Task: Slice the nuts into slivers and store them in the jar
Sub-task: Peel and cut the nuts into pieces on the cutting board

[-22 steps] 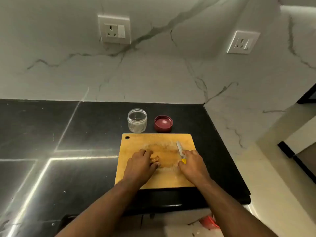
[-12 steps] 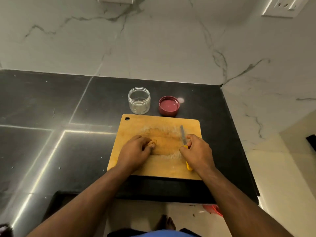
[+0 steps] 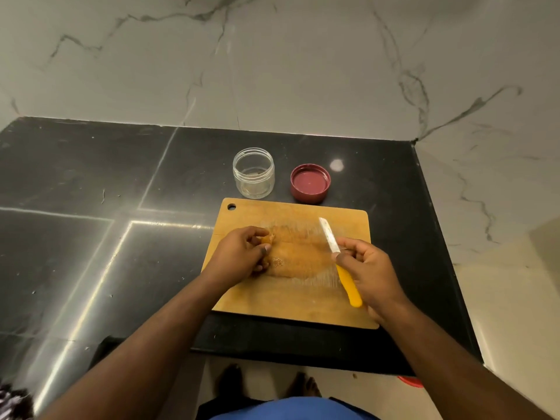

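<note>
Yellow-handled knife sits gripped in our right hand, blade angled up; our left hand pinches a nut over the board.

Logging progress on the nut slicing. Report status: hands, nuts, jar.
Left hand pinches nut on cutting board. Right hand grips knife, blade clear of nut. Jar open, nearly empty; lid beside it. Nothing in the way.

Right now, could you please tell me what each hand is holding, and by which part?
The right hand grips the knife by its yellow handle. The left hand pinches a nut at its fingers' tips.
</note>
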Demonstrator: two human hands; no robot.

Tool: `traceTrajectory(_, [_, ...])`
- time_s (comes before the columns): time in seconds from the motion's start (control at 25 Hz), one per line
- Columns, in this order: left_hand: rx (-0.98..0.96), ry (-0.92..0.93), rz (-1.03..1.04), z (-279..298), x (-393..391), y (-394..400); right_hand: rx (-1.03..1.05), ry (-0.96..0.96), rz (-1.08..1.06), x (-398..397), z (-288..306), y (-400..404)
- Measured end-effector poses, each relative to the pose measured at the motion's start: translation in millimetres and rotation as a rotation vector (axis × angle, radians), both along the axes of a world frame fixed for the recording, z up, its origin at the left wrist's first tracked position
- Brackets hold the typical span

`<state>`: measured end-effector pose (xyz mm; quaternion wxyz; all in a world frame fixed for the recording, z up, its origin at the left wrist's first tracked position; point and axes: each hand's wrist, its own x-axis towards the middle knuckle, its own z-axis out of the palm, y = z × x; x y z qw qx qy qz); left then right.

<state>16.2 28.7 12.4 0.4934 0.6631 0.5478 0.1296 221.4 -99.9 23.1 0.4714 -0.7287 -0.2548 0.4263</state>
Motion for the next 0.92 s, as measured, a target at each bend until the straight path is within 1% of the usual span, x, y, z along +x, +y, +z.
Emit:
traceTrajectory(0.04, [-0.02, 0.007, -0.001, 0, 1, 4, -0.007, 0.124, -0.025, -8, 3, -1])
traceTrajectory(0.08, [-0.034, 0.018, -0.009, 2, 2, 5, -0.019, 0.196, -0.034, -15, 6, -2])
traceTrajectory(0.12, [-0.034, 0.025, -0.024, 2, 1, 6, -0.027, 0.211, -0.027, -22, 5, -3])
traceTrajectory(0.2, [-0.012, 0.033, -0.085, 1, -5, 6, -0.036, 0.181, 0.006, -33, -1, -6])
traceTrajectory(0.36, [0.037, 0.071, -0.233, -4, -18, 9, -0.019, 0.234, 0.002, -48, -6, -15])
traceTrajectory(0.44, [0.044, 0.073, -0.259, -6, -19, 11, -0.041, 0.208, 0.019, -52, -4, -21])
traceTrajectory(0.56, [0.006, 0.054, -0.29, -3, -20, 15, -0.051, 0.169, 0.018, -58, -7, -24])
traceTrajectory(0.6, [0.041, 0.094, -0.332, -2, -20, 17, -0.048, 0.167, 0.006, -59, -7, -24])
traceTrajectory(0.72, [0.289, 0.298, -0.555, 2, -18, 25, -0.05, 0.183, -0.031, -61, -7, -22])
traceTrajectory(0.8, [0.412, 0.373, -0.682, 5, -14, 28, -0.039, 0.205, -0.052, -61, -4, -22])
traceTrajectory(0.84, [0.465, 0.392, -0.703, 6, -13, 28, -0.032, 0.216, -0.062, -61, -3, -22])
traceTrajectory(0.92, [0.574, 0.398, -0.682, 8, -13, 26, -0.014, 0.229, -0.08, -61, 0, -22])
